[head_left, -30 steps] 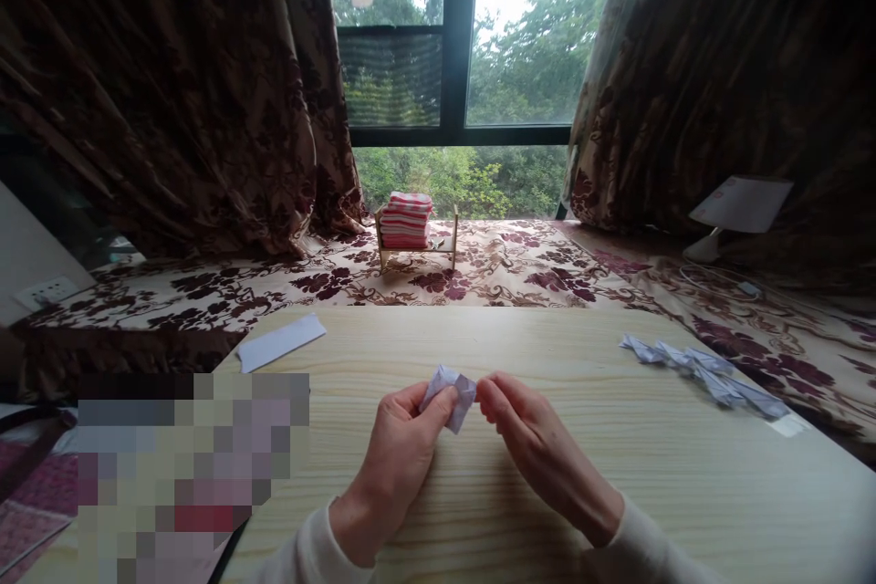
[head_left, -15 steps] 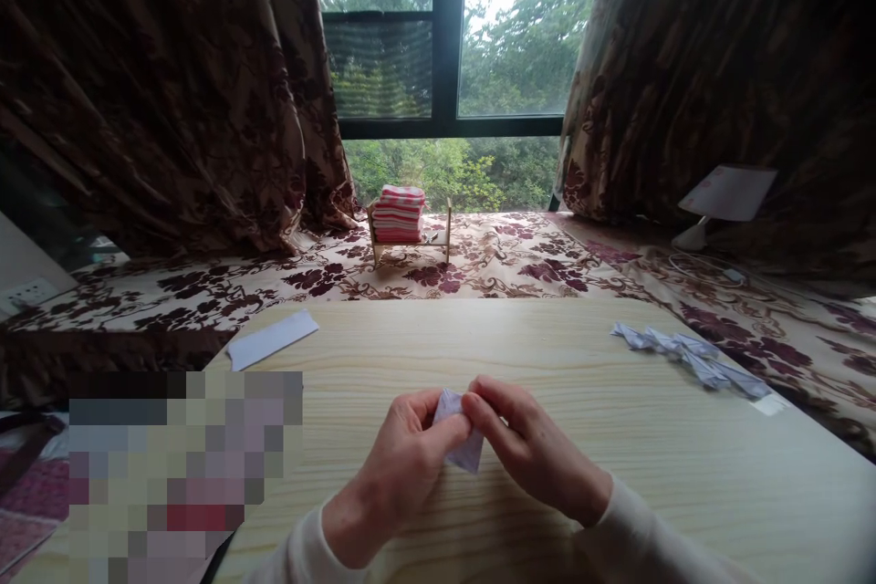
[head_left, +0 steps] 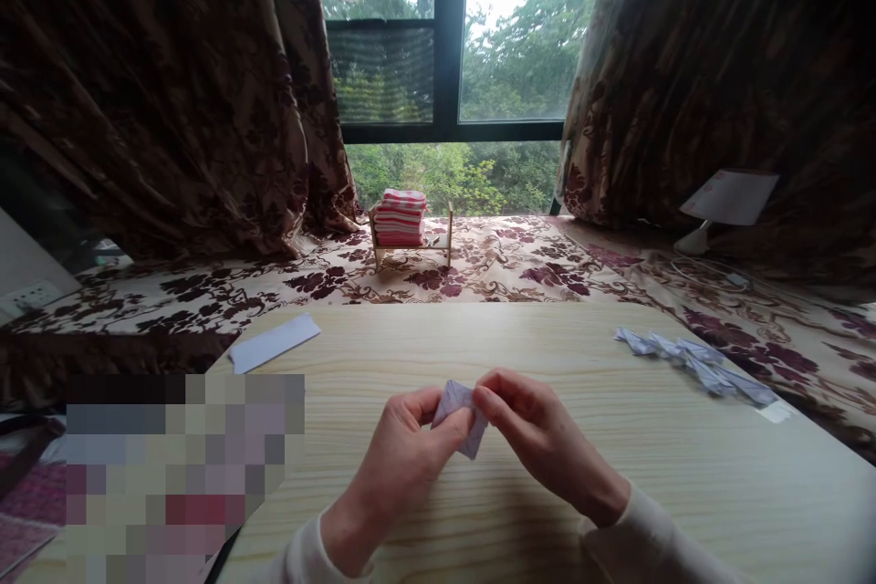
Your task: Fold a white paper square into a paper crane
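Observation:
Between my two hands is a small folded piece of white paper [head_left: 471,443], held just above the wooden table [head_left: 383,342]. My left hand [head_left: 401,452] pinches it from the left, thumb lying across its front face. At the paper's upper right edge, the thumb and fingers of my right hand [head_left: 537,433] close on it. The paper looks like a tilted square with crease lines on it. My left fingers behind the paper are hidden.
A flat white paper strip [head_left: 275,343] lies at the table's back left. Several folded paper pieces [head_left: 698,363] are heaped at the right edge. Behind the table, a small rack [head_left: 450,237] holds striped cloths [head_left: 400,219]; a lamp [head_left: 729,198] stands at right. A blurred patch covers the lower left.
The folded paper has turned in my hands, and more of its upper face shows. My right hand has shifted slightly right and up, while my left hand keeps its pinch.

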The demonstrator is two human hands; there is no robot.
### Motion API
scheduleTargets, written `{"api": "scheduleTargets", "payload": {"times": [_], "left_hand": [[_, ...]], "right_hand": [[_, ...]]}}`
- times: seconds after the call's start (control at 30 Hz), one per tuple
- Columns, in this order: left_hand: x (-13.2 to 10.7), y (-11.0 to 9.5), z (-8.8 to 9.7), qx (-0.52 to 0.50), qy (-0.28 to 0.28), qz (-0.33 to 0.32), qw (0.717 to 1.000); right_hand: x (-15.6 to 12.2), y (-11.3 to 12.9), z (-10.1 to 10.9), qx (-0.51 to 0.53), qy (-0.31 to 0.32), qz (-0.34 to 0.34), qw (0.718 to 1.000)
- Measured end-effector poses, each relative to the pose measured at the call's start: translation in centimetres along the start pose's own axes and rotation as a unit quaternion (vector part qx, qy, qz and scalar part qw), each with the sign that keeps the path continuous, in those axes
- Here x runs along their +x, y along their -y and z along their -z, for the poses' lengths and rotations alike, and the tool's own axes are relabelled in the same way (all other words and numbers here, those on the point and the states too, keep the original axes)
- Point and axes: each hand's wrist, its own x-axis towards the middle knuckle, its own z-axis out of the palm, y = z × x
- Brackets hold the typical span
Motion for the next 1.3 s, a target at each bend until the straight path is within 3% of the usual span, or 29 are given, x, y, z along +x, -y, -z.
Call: {"api": "scheduleTargets", "payload": {"times": [0.2,0.47,0.8,0.9,0.97,1.1,1.2,1.3], "left_hand": [[-0.2,-0.6,-0.2,-0.063,0.015,0.040,0.997],[0.3,0.3,0.4,-0.045,-0.104,-0.008,0.994],[0.5,1.4,-0.1,-0.120,-0.086,-0.008,0.989],[0.6,1.5,0.0,-0.131,-0.078,0.003,0.988],[0.6,1.5,0.3,-0.120,-0.091,0.009,0.989],[0.6,0.9,0.7,-0.075,-0.097,0.001,0.992],[0.5,0.5,0.7,-0.061,-0.050,-0.011,0.997],[0.5,0.3,0.6,-0.074,-0.037,-0.008,0.997]], "right_hand": [[0.3,-0.2,-0.2,0.060,-0.080,-0.011,0.995],[-0.1,0.1,-1.1,0.115,-0.019,-0.060,0.991],[-0.5,-0.5,-2.9,0.116,-0.039,-0.075,0.990],[-0.5,-0.7,-2.9,0.083,-0.019,-0.082,0.993],[-0.5,-0.6,-2.4,0.020,-0.017,-0.061,0.998],[-0.5,-0.6,-0.9,-0.093,-0.117,0.068,0.986],[-0.6,-0.8,-0.7,-0.115,-0.094,0.150,0.978],[-0.5,-1.0,-1.1,-0.120,-0.080,0.187,0.972]]}}
